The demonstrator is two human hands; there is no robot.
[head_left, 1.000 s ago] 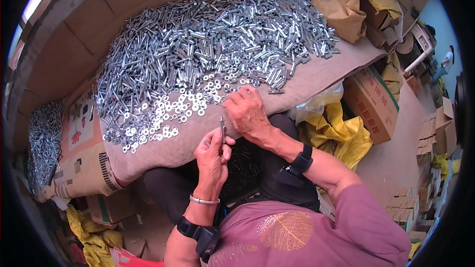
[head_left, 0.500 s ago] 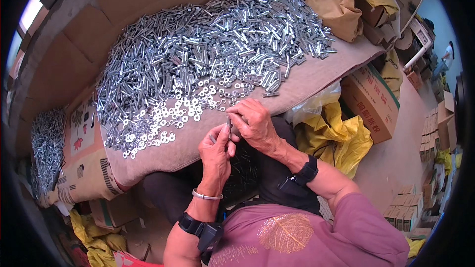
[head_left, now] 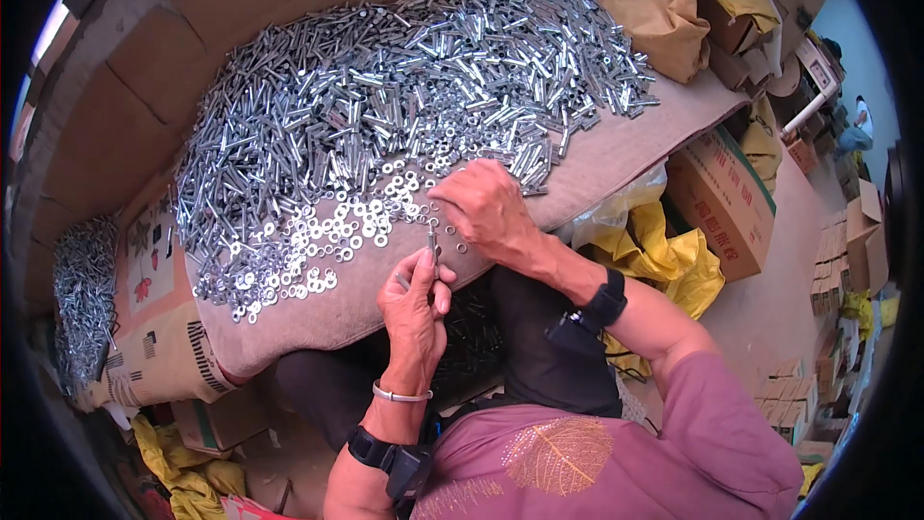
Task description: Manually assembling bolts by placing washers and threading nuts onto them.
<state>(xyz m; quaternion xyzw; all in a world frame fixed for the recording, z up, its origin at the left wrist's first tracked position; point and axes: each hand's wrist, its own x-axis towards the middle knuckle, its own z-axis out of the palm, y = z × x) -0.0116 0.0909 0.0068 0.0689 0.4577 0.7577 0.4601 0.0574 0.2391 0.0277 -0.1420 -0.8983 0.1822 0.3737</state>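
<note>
My left hand (head_left: 414, 300) is closed around an expansion bolt (head_left: 432, 243), which points upward from between thumb and fingers. A second short metal piece shows lower in the same grip, partly hidden by the fingers. Above and to the right, my right hand (head_left: 489, 212) hovers at the near edge of the ring-shaped washers (head_left: 366, 221), with its fingers bent together. Whatever those fingers hold is hidden. Beyond the washers spreads a big heap of silvery metal sleeves (head_left: 385, 96), with small nuts (head_left: 457, 146) along its near side.
A beige cloth (head_left: 635, 149) covers the work surface, with cardboard walls behind. Thin bolts (head_left: 87, 303) are piled at far left. To the right stand a cardboard carton (head_left: 722, 202) and a yellow plastic sack (head_left: 674, 265). A person (head_left: 857, 125) is in the far right background.
My right hand has moved up and away from the left hand to the washers. My left hand has shifted slightly down and left, still gripping the bolt.
</note>
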